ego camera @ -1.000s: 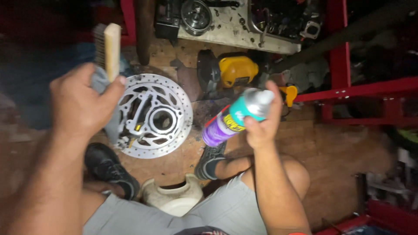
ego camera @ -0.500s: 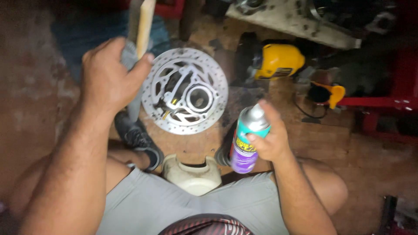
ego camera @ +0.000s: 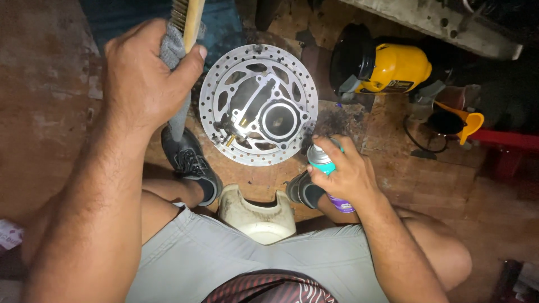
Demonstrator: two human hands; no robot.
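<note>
A spray can [ego camera: 328, 168] is gripped by the right hand [ego camera: 343, 171] at centre frame; a wire brush [ego camera: 187, 19] and grey rag [ego camera: 173, 56] are clenched in the left hand [ego camera: 143, 73], upper left.

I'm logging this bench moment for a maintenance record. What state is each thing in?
Left hand: raised, gripping brush and rag.
Brush: upright, held.
Rag: hanging from the fist.
Right hand: closed on can.
Spray can: tilted toward disc, held low.
Brake disc: flat on floor, cylinder part resting on it.
Funnel: lying on the floor.
</note>
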